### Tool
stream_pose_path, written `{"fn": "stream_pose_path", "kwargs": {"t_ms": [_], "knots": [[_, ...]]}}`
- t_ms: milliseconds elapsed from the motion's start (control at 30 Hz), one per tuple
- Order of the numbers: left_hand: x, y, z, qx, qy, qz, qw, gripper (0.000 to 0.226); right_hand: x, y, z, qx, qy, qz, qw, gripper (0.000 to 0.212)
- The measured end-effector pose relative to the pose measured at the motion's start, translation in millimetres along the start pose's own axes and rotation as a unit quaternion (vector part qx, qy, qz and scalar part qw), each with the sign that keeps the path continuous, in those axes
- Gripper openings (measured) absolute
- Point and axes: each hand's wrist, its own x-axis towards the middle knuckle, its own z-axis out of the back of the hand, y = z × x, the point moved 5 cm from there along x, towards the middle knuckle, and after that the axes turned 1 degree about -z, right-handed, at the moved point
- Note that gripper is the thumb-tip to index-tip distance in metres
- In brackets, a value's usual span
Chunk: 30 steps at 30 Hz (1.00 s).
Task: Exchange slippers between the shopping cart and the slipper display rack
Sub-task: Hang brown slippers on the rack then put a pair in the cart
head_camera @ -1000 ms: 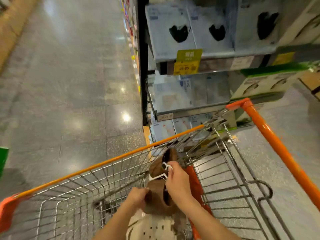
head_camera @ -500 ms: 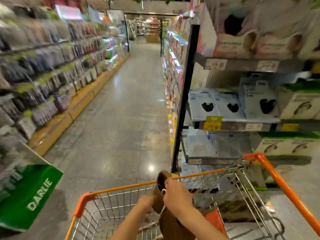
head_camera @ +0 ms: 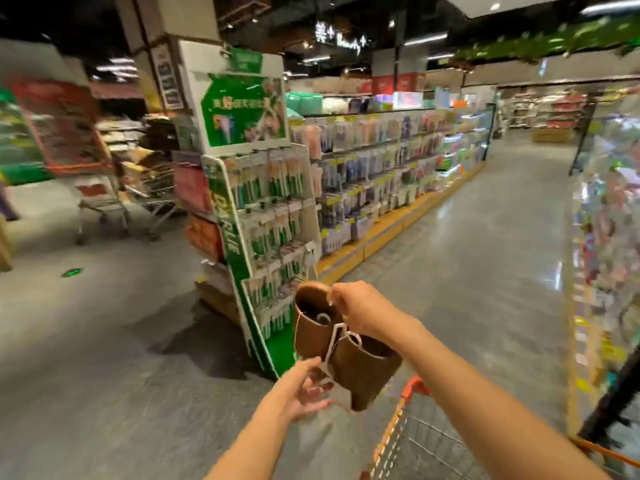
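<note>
A pair of brown slippers (head_camera: 356, 368) on a white plastic hanger hangs in the air over the floor. My right hand (head_camera: 363, 308) grips the hanger's hook at the top. My left hand (head_camera: 298, 393) is below, fingers loosely spread, fingertips touching the underside of the slippers. The shopping cart (head_camera: 412, 441) with its orange rim shows only at the bottom right, under my right forearm. I see no slipper rack in this view.
A green-and-white toothbrush display stand (head_camera: 256, 237) stands just ahead on the left. A long shelf of hanging goods (head_camera: 388, 174) runs along the aisle behind it. Another shelf (head_camera: 606, 237) lines the right. Other carts (head_camera: 114, 199) stand far left.
The slippers have been lifted out of the cart and carried up and left. My view has swung left from the mask shelf to the aisle end and the toothbrush stand.
</note>
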Motion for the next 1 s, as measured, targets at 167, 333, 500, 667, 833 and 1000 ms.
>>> {"fn": "stream_pose_path", "kwargs": {"t_ms": [167,333,500,667,833,1000], "knots": [[-57.8,-48.1,151.4,-0.121,-0.093,-0.100,0.983,0.018,64.7,149.4,-20.9,0.067,0.001,0.120,0.990,0.025],[-113.0,-70.6,258.3,-0.242,-0.162,-0.185,0.939,0.027,103.3,288.5,-55.9,0.130,0.074,0.236,0.960,0.024],[-145.1,-77.8,324.8,-0.365,-0.217,-0.266,0.865,0.012,121.9,400.9,-84.9,0.058,0.055,0.351,0.933,0.028],[-160.1,-88.3,386.6,-0.484,-0.252,-0.337,0.767,0.027,153.0,480.0,-137.1,0.102,0.046,0.421,0.900,0.022],[-156.2,-126.5,449.9,-0.497,-0.298,-0.329,0.745,0.027,222.7,536.7,-174.4,0.167,0.121,0.421,0.883,0.023],[-146.4,-175.0,513.9,-0.500,-0.379,-0.342,0.700,0.029,295.5,601.3,-207.0,0.322,0.251,0.407,0.817,0.016]]}}
